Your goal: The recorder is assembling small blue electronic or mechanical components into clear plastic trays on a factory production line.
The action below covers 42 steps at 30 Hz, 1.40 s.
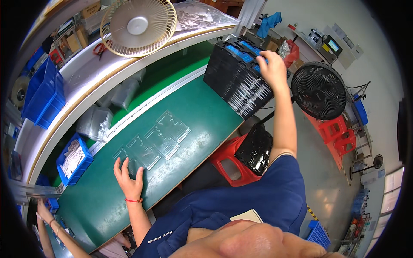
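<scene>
My left hand (128, 177) lies flat on the green table (202, 116), fingers spread, just below a row of clear plastic trays (152, 141). It touches the near edge of the closest tray. My right hand (272, 68) reaches far out to the top of a tall stack of black trays (237, 79) with blue parts in the uppermost one. Its fingers curl over the stack's top right edge; whether they grip a tray I cannot tell.
A blue bin (74, 159) of small white parts sits at the table's left. Beyond the table runs a green conveyor (172, 69) with clear bags. A red stool (232, 161) carries more black trays. A black floor fan (319, 90) stands right; another person's hand (43, 211) shows lower left.
</scene>
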Tool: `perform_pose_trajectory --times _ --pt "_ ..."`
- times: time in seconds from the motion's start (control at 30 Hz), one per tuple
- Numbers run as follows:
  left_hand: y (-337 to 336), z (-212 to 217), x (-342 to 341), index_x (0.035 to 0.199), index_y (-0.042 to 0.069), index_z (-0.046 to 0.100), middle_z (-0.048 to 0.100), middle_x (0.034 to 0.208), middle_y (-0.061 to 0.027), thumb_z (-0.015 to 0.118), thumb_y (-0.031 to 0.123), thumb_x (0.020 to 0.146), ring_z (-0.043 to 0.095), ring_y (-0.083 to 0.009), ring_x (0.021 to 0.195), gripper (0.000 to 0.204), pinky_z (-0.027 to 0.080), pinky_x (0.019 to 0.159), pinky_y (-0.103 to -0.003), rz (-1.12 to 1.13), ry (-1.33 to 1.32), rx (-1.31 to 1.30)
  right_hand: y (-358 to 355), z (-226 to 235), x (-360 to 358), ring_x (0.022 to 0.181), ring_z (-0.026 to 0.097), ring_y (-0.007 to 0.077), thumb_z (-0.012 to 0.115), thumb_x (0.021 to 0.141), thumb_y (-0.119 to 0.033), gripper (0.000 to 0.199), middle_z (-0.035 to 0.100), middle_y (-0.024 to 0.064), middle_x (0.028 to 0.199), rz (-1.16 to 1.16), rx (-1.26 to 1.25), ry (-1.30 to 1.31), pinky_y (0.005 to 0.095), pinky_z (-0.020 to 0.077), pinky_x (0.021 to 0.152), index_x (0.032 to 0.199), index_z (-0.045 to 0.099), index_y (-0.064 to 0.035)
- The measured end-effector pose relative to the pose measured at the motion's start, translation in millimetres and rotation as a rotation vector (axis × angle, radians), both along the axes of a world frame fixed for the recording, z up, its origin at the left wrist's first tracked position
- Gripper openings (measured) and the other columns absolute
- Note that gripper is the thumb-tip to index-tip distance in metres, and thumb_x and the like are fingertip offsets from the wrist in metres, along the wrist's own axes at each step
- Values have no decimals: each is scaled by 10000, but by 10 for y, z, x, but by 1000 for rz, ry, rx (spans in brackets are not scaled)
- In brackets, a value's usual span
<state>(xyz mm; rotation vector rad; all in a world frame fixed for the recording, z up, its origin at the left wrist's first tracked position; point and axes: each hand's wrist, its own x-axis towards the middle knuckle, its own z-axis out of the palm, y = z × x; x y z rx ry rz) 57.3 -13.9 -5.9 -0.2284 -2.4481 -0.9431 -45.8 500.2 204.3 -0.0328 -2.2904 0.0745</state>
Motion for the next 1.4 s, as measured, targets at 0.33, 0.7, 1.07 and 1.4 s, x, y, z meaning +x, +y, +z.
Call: perform_pose_trajectory --times 0.33,0.7,1.07,1.4 --pt "-44 -39 1 1008 -2 646 518 1226 -191 701 81 795 542 -350 1068 235 459 886 -411 64 79 37 1099 -148 -708 880 541 309 615 812 -581 532 518 131 888 -76 4 -432 411 443 784 751 600 -53" --pt "-47 -75 -21 907 -11 660 574 1110 -170 648 29 831 585 -312 975 87 482 821 -380 103 165 73 458 60 -341 820 584 267 709 767 -501 428 539 69 838 94 98 -363 387 464 705 754 597 -89" --pt "-58 -67 -10 893 -12 656 612 1002 -165 640 24 840 614 -296 916 65 496 765 -355 108 116 143 308 15 -189 832 550 240 748 637 -642 614 489 57 830 143 20 -574 363 438 701 725 519 -80" --pt "-32 -26 -15 888 -12 650 615 969 -157 637 15 849 616 -245 816 49 496 653 -307 97 165 162 251 14 -295 781 561 238 782 614 -611 636 511 78 787 158 77 -475 359 439 659 682 475 -58"
